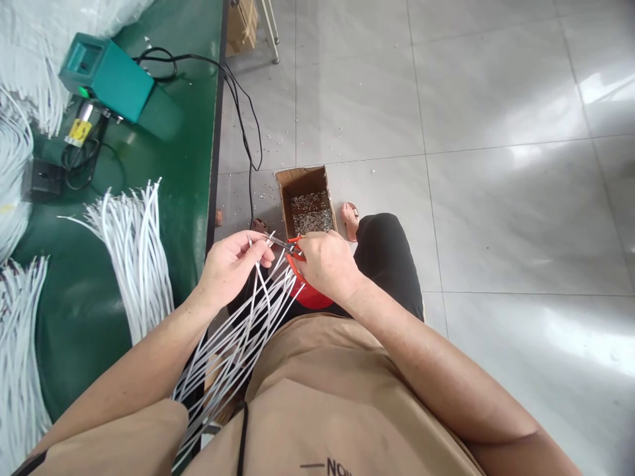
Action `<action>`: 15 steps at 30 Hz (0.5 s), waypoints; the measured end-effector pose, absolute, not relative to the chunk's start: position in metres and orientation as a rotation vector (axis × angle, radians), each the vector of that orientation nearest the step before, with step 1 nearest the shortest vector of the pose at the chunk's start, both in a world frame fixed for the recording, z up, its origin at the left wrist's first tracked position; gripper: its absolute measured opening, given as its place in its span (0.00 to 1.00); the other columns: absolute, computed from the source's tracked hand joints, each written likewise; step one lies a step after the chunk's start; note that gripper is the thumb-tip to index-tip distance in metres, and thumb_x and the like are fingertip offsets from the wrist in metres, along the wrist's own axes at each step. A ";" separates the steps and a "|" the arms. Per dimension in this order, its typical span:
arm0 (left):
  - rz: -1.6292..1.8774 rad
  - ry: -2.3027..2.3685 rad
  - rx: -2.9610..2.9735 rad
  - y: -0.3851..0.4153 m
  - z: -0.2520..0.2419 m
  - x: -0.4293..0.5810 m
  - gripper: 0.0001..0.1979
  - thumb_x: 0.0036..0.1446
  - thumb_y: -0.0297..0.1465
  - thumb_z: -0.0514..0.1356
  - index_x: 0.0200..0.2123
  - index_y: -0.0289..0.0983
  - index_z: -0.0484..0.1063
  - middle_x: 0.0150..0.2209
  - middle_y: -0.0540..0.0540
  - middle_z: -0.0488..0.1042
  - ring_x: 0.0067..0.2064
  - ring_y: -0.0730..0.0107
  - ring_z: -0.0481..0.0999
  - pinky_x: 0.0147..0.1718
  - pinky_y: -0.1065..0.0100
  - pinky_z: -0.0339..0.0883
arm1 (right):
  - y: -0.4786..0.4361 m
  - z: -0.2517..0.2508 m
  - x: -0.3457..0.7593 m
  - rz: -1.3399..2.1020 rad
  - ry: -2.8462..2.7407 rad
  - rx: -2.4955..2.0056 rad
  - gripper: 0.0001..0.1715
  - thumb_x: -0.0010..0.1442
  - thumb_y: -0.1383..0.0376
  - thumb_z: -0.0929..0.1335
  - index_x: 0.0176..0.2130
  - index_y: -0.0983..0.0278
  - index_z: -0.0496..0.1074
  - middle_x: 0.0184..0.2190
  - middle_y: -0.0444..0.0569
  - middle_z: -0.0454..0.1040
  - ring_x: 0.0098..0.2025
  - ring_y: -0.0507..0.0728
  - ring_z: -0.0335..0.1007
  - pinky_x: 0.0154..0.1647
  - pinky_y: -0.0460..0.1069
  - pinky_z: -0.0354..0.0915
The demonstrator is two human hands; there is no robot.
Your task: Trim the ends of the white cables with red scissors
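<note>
My left hand pinches the ends of a few white cables between thumb and fingers. Closed around the red handles of a pair of cutting pliers is my right hand. The pliers' narrow metal jaws point left and reach the cable end by my left fingertips; I cannot tell whether the blades touch it. More loose white cables run across my lap, beneath both hands.
Below my hands a cardboard box holds many small clippings. On the green table lie several white cable bundles, a teal device and a black adapter. A black cord hangs off the edge.
</note>
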State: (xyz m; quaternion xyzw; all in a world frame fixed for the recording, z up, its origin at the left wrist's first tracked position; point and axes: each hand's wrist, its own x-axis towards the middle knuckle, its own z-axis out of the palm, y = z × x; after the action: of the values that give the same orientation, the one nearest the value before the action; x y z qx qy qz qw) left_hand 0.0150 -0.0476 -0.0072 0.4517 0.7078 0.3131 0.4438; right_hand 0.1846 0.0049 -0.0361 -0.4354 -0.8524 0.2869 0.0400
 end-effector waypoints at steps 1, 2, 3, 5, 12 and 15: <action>0.780 1.733 1.112 -0.048 -0.008 0.015 0.09 0.58 0.36 0.60 0.32 0.37 0.72 0.27 0.49 0.74 0.29 0.73 0.72 0.34 0.70 0.66 | 0.004 -0.037 0.184 0.882 -2.614 -1.326 0.11 0.59 0.65 0.65 0.31 0.67 0.75 0.30 0.54 0.76 0.34 0.58 0.72 0.40 0.52 0.59; 0.786 1.710 1.096 -0.048 -0.009 0.015 0.09 0.58 0.36 0.59 0.32 0.37 0.72 0.26 0.50 0.74 0.28 0.73 0.71 0.33 0.70 0.66 | 0.002 -0.039 0.184 0.885 -2.611 -1.319 0.11 0.59 0.64 0.65 0.31 0.67 0.75 0.30 0.54 0.76 0.34 0.58 0.72 0.40 0.52 0.59; 0.794 1.683 1.074 -0.048 -0.010 0.015 0.09 0.58 0.36 0.59 0.31 0.37 0.71 0.25 0.50 0.73 0.27 0.73 0.70 0.32 0.70 0.65 | 0.001 -0.041 0.183 0.887 -2.600 -1.314 0.12 0.60 0.64 0.65 0.31 0.67 0.75 0.31 0.54 0.76 0.34 0.58 0.72 0.40 0.52 0.59; 0.809 1.628 1.014 -0.048 -0.012 0.015 0.09 0.58 0.36 0.60 0.30 0.37 0.70 0.24 0.50 0.71 0.26 0.74 0.68 0.30 0.71 0.64 | -0.002 -0.046 0.182 0.894 -2.558 -1.307 0.14 0.61 0.63 0.63 0.30 0.67 0.75 0.30 0.54 0.76 0.34 0.58 0.72 0.39 0.52 0.59; 0.833 1.678 1.001 -0.047 -0.018 0.015 0.09 0.56 0.37 0.61 0.32 0.37 0.71 0.24 0.51 0.71 0.27 0.73 0.70 0.32 0.70 0.65 | 0.004 -0.053 0.182 1.423 -1.922 -1.295 0.10 0.56 0.63 0.66 0.30 0.67 0.74 0.31 0.49 0.76 0.33 0.53 0.69 0.37 0.48 0.61; 0.812 1.741 1.026 -0.048 -0.016 0.016 0.09 0.55 0.37 0.62 0.33 0.37 0.73 0.27 0.49 0.75 0.30 0.70 0.73 0.35 0.69 0.67 | 0.011 -0.044 0.181 1.775 -1.428 -1.164 0.10 0.55 0.63 0.67 0.34 0.66 0.76 0.28 0.44 0.75 0.30 0.50 0.67 0.33 0.45 0.62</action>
State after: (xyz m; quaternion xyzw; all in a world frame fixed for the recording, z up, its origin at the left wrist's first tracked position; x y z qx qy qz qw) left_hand 0.0161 -0.0484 -0.0161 0.4175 0.7083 0.3304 0.4635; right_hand 0.1810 0.0114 -0.0444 -0.4357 -0.5345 0.6646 0.2876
